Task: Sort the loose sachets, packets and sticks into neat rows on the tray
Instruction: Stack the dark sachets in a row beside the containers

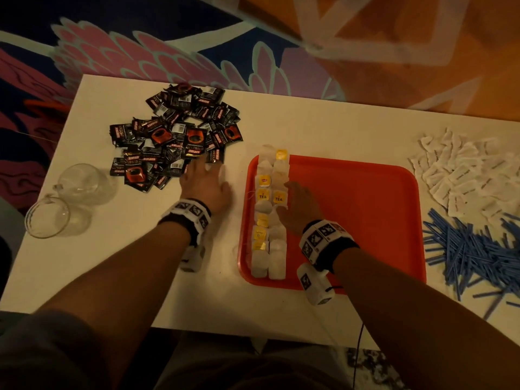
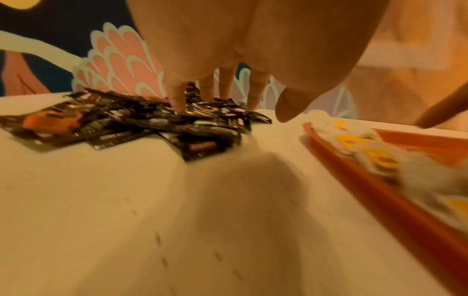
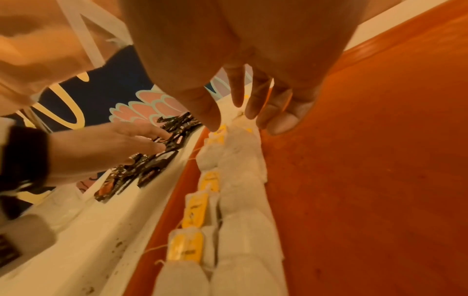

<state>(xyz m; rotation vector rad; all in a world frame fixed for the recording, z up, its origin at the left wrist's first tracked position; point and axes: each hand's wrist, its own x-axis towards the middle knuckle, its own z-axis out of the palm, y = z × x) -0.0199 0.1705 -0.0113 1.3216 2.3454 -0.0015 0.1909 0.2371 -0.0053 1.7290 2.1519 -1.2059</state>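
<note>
both hands out flat, one at the coffee heap, one beside the tea rows

the left hand (image 1: 206,185) lies spread and relaxed, its fingertips (image 2: 178,104) touching the near edge of the pile of black coffee sachets (image 1: 176,136) just ahead of it, gripping nothing. the right hand (image 1: 299,209) rests open on the red tray (image 1: 365,220), fingers loosely extended, holding nothing; two rows of tea bags (image 1: 268,215) run just to its left along the tray's left side, touching each other, and whether its fingers touch them cannot be told. well to the right of that hand, on the white table (image 1: 112,263), lie loose white packets (image 1: 464,175) and, nearer the person, blue sticks (image 1: 472,254). two glass cups (image 1: 70,201) stand left of the left hand.
</note>
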